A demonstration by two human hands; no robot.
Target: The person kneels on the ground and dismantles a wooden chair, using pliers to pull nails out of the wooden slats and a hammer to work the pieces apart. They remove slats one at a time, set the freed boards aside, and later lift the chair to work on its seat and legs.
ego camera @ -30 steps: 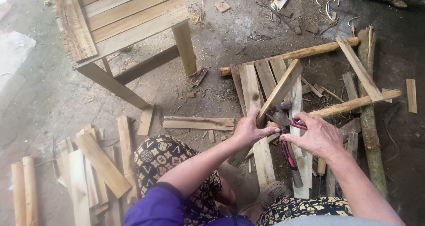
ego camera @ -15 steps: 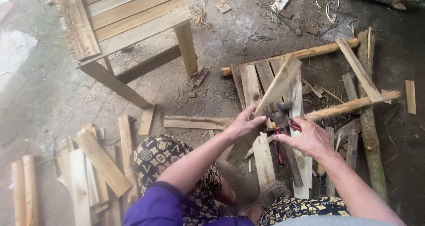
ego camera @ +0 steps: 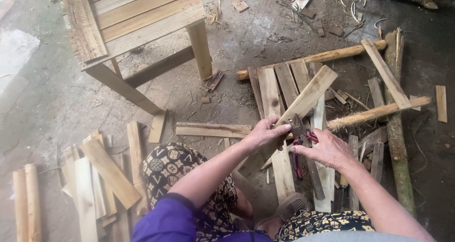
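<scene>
1. Two hands on one job: my left hand is curled around the diagonal plank, fingers closed over its edge about midway along, pinning it across the flat slats that lie on the ground. If that clasp loosens, I judge the plank could pivot on the slats and twist out from under the tool.

2. My right hand is wrapped shut around the red-handled pincers, whose head sits at the plank's lower edge, just beside my left fingertips. Whether the pincers' head has actually caught a nail I cannot tell; it is too small to see. If the bite is shallow, the head may slip off and jump toward my left fingers, which are touching-close.

3. The plank rests tilted, its upper end near the round pole, its lower end toward my knee. Levering hard against thin wood could split it along the grain.

4. My sandalled foot sits just below the work, near loose offcuts; a sudden release could rock me backward.

5. The wooden chair stands well apart and poses no trouble.
</scene>
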